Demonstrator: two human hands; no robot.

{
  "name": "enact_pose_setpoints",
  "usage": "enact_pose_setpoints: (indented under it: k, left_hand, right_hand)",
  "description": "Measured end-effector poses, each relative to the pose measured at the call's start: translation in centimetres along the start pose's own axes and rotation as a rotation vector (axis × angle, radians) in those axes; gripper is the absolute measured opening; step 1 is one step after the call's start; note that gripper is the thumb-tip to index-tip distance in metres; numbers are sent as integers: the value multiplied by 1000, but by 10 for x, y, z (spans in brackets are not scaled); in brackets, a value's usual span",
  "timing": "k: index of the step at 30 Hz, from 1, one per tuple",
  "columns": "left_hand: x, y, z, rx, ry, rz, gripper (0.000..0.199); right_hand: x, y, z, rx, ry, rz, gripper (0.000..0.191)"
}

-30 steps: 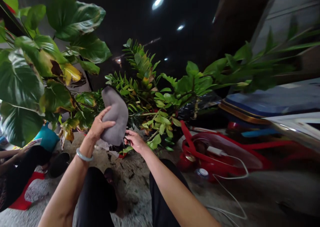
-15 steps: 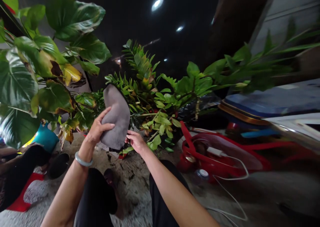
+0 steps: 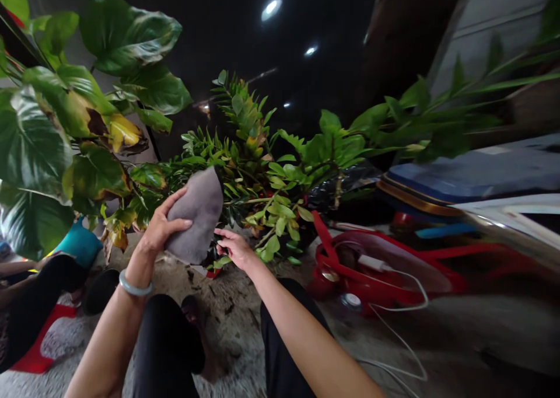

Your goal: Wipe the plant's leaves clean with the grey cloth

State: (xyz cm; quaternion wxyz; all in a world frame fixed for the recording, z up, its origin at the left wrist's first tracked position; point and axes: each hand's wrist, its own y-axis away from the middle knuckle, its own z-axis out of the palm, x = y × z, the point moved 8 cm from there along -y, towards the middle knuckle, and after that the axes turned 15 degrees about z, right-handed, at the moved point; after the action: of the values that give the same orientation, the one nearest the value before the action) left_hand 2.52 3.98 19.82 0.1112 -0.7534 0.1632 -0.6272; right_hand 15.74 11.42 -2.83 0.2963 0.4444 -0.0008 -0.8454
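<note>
Dim covered space under a dark ceiling point(image 3: 219, 24) with round lights point(image 3: 271, 7). Spreading across the upper frame, a large variegated houseplant point(image 3: 44, 124) at left, some leaves yellowing and browning, and glossy ZZ plant stems point(image 3: 245, 147) at centre and right. Below, a rough concrete floor point(image 3: 231, 310). To the right, a red electric fan point(image 3: 376, 264) low on the floor, a white cable point(image 3: 394, 345) trailing from it, and a black plastic bag point(image 3: 341, 191) just behind. At far left, another person's black-clad leg point(image 3: 39, 275) beside a teal object point(image 3: 79, 246) and a red mat point(image 3: 37, 313). At centre, above black-trousered knees point(image 3: 168, 334), a grey cloth point(image 3: 195, 217) just in front of the ZZ foliage, held up in the left hand point(image 3: 161, 229), fingers spread and pressed flat on it, a pale bangle point(image 3: 135, 287) on that wrist. Right hand point(image 3: 236, 249) at the cloth's lower edge, fingers loosely curled; grip on the cloth impossible to tell.
</note>
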Motion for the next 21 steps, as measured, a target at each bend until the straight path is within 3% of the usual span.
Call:
enact_pose_setpoints:
  k: [1, 3, 6, 9, 12, 14, 16, 18, 21]
  left_hand:
    - [-4, -4, 0, 31, -3, 8, 98]
    - [-28, 1, 9, -25, -65, -51, 95]
    - [-68, 37, 23, -260, -195, -188, 83]
    - [-73, 70, 24, -406, -165, -250, 77]
    - [-42, 60, 11, -319, -101, -200, 79]
    - [-18, 34, -1, -145, -57, -105, 84]
    - [-9, 10, -8, 26, 12, -23, 91]
    - [-22, 0, -6, 99, 49, -28, 96]
    - [-64, 20, 11, -51, -35, -200, 93]
  right_hand:
    - [1, -1, 2, -18, 1, 9, 35]
    - [1, -2, 2, -18, 0, 8, 29]
    - [-1, -1, -7, 58, -30, -15, 21]
    - [-4, 1, -13, 95, -71, -43, 24]
    - [-2, -1, -12, 82, -73, -32, 20]
    - [0, -3, -10, 65, -50, -14, 19]
    - [2, -5, -7, 49, -43, -12, 24]
    - [1, -5, -6, 52, -66, -21, 29]
    - [-3, -1, -8, 70, -89, -38, 23]
